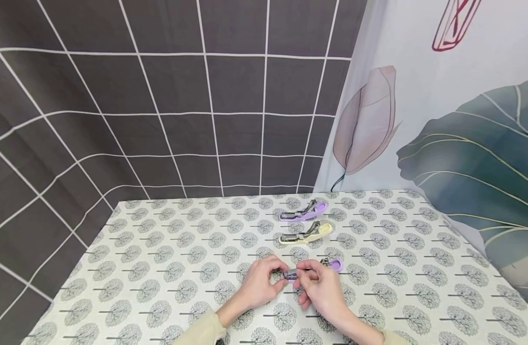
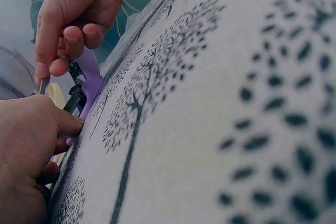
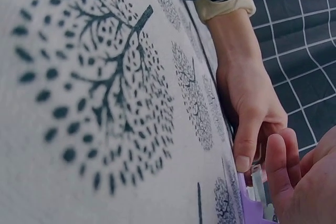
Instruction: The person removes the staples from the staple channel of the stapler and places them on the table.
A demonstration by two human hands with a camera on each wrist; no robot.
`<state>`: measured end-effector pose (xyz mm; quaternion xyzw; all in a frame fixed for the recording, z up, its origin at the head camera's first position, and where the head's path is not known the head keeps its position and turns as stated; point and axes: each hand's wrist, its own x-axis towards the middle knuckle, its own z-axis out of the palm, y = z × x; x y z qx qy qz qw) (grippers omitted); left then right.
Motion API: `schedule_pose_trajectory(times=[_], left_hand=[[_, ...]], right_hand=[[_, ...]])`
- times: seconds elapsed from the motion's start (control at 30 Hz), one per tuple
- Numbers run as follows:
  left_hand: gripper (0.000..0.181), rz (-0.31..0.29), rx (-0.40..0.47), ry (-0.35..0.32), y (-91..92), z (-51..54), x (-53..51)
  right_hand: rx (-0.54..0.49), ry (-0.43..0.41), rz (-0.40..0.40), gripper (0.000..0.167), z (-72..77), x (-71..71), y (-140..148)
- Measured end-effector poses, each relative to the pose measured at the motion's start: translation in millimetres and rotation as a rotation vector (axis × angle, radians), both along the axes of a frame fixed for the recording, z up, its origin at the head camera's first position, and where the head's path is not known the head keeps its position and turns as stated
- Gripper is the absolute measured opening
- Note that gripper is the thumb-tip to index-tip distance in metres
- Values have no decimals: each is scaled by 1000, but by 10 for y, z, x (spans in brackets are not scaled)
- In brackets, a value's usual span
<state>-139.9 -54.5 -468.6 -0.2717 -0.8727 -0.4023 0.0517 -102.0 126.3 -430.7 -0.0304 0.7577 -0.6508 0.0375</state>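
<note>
A long purple plastic piece with dark hinged metal parts (image 1: 336, 265) lies across the near middle of the table, partly hidden by both hands. My left hand (image 1: 258, 283) holds its left end between thumb and fingers. Over the metal part, my right hand (image 1: 323, 288) pinches a thin metal piece (image 2: 44, 85) with thumb and index finger. Its other fingers stay loosely bent. In the right wrist view, the purple plastic (image 3: 252, 211) and a silver strip (image 3: 258, 179) show below the left thumb. Whether the pinched metal is loose or attached I cannot tell.
Beyond the hands lie a similar yellow piece (image 1: 307, 235) and, farther back, another purple one (image 1: 304, 212), both with raised metal parts. The tablecloth (image 1: 160, 287) has a tree print. A dark checked curtain (image 1: 229, 86) and a leaf-patterned one (image 1: 462, 163) hang behind.
</note>
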Motion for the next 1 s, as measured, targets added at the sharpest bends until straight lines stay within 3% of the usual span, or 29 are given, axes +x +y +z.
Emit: schedule_pose_trajectory(times=[1.0], left_hand=[[25, 4, 15, -21, 6, -8, -5]], right_hand=[[1, -13, -26, 22, 169, 80, 192]])
